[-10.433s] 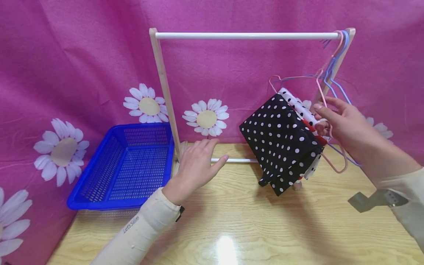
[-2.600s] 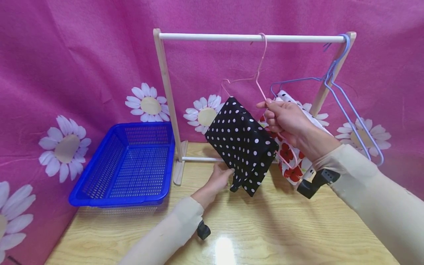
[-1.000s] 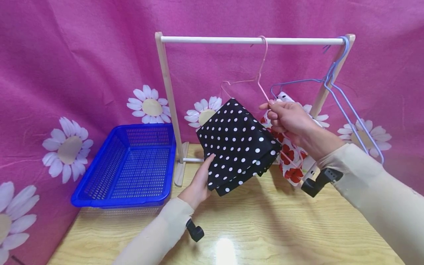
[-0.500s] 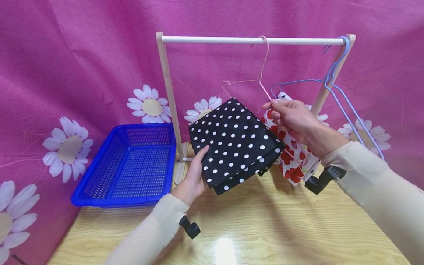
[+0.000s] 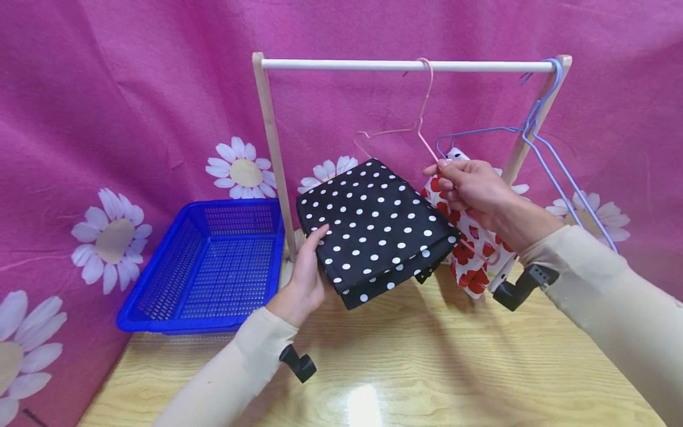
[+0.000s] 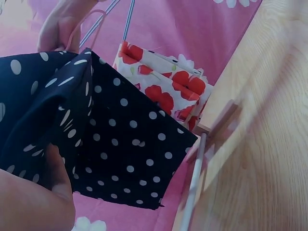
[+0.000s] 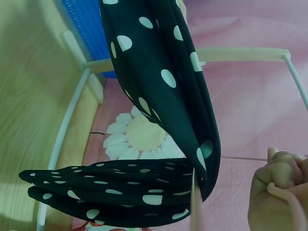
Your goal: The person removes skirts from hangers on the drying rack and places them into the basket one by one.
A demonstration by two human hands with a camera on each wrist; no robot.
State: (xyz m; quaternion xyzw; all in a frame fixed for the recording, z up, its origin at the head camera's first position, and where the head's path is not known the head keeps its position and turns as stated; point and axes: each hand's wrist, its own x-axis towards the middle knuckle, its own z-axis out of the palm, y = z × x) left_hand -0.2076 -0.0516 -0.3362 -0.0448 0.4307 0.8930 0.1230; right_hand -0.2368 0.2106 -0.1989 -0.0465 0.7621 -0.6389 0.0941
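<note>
A black cloth with white dots [image 5: 373,225] drapes folded over the lower bar of a pink hanger [image 5: 421,131], whose hook sits on the rack's top bar. My left hand [image 5: 303,283] holds the cloth's front layer at its left edge, thumb on top and the other fingers hidden beneath. That layer is pulled out toward the left, while the back layer hangs down, as the left wrist view shows. With thumb and fingers, my right hand [image 5: 475,188] pinches the right slope of the pink hanger. In the right wrist view, the cloth's two layers [image 7: 168,96] spread apart from the fold.
Blue hangers [image 5: 540,104] hang at the right end of the rack [image 5: 341,64], carrying a red-flowered white cloth [image 5: 472,279] and a black-dotted white cloth [image 5: 456,155]. A blue plastic basket [image 5: 176,327] stands left of the rack on the wooden table [image 5: 427,373].
The pink hanger has moved left along the bar, away from the blue hangers. My left hand has taken the cloth's front layer and drawn it left and upward. The right hand stays on the hanger.
</note>
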